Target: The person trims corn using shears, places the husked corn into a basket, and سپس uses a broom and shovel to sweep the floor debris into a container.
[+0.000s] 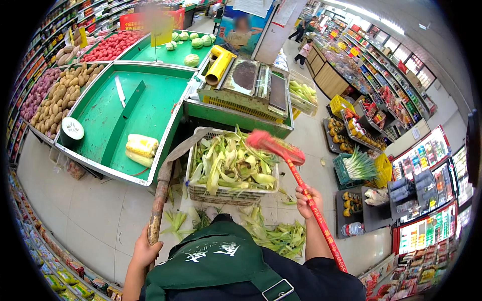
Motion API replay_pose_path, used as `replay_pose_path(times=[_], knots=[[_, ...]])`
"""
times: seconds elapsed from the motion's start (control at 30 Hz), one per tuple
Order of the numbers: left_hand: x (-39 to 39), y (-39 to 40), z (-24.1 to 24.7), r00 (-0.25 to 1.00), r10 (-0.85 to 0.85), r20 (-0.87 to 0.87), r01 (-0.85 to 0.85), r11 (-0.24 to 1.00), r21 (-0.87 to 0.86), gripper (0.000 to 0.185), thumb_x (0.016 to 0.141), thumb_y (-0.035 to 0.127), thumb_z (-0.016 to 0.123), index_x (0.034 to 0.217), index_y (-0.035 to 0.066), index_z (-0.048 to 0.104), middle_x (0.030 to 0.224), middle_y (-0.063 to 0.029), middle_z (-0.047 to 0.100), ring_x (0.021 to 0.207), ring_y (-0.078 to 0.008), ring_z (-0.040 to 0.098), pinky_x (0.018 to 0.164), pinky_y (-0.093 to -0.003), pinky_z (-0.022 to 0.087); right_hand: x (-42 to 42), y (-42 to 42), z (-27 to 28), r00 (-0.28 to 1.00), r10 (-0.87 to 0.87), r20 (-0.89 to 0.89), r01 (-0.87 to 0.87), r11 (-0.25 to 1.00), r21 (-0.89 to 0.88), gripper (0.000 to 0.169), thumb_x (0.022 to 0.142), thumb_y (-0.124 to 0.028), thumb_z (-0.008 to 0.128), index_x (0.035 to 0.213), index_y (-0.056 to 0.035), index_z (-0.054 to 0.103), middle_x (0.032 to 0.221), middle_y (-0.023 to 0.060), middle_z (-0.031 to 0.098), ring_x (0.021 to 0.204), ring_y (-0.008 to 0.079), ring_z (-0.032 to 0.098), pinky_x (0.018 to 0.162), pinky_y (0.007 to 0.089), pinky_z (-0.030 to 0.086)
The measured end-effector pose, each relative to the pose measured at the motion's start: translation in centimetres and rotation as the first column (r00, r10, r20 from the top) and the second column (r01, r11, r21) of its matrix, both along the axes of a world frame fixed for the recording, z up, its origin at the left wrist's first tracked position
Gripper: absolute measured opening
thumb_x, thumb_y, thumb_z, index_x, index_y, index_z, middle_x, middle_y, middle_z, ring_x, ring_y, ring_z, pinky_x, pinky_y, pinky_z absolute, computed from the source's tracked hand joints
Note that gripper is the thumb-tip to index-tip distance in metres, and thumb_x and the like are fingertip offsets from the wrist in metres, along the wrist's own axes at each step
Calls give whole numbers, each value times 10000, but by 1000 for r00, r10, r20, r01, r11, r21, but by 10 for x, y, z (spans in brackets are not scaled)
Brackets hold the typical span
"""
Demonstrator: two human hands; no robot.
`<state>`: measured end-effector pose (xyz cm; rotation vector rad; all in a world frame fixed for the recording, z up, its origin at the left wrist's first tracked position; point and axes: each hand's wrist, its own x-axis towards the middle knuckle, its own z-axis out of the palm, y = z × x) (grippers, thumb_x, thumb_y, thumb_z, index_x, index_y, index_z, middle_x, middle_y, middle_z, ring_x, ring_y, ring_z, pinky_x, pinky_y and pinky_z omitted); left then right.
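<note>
My left hand (146, 246) grips the worn wooden handle of a long-handled tool (160, 188) with a curved metal blade, whose tip reaches the back left rim of a plastic crate. My right hand (308, 201) is closed around the red handle of a broom (297, 177); its blurred red head is raised near the crate's right side. The crate (233, 197) is heaped with corn husks (229, 161). More loose husks (278, 235) lie on the tiled floor in front of me, on both sides of my apron.
A green display bin (150, 86) at left holds a knife (119, 90), a cut winter melon (71, 131) and wrapped corn (142, 150). Behind the crate stands a weighing and wrapping machine (244, 82). Spring onions (357, 165) and produce trays stand at right. Two people are farther back.
</note>
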<state>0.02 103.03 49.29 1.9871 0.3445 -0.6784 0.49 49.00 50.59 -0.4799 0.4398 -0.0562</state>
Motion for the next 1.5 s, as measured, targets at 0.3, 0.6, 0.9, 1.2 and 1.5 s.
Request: replay_pose_path(times=[0.3,0.6,0.9,1.2,1.5], knots=[[-187,80,-51,984,160,-78,-161,987,-13,666,693,142,684,1295,-8,441,999,-137,599,920,-229,586,832,-330,479,-97,77,54,897,442,-16,-442,896,-43,556,846,8,403,1384,12,259,839,106,428,395,90,381,295,221,354],[-417,112,-225,911,249,-330,-84,893,443,546,730,173,657,1213,-24,495,973,-219,642,889,-308,650,772,-397,512,-108,145,-70,349,925,-153,-843,381,380,579,812,-29,425,1373,42,301,975,136,515,484,97,416,357,209,346],[-452,130,-226,532,591,-606,-535,790,301,347,696,174,713,995,35,604,715,-88,608,510,-198,575,458,-350,495,-150,256,-203,204,943,-262,-871,298,391,322,863,-50,461,1174,36,452,884,123,528,508,120,423,416,228,374],[-522,180,-274,673,484,-559,-377,875,304,503,713,312,689,1114,17,622,960,-190,671,911,-299,655,799,-395,502,-121,391,-168,-19,909,-417,-814,228,534,191,897,-35,533,1071,-49,456,778,60,500,486,99,419,382,223,347],[-611,215,-306,724,493,-483,-430,869,244,516,797,314,634,1222,34,556,1030,-228,652,942,-342,641,826,-403,482,-114,634,-305,-330,799,-503,-908,-414,-63,168,864,-80,501,1016,-12,521,699,73,532,464,167,511,405,336,465]])
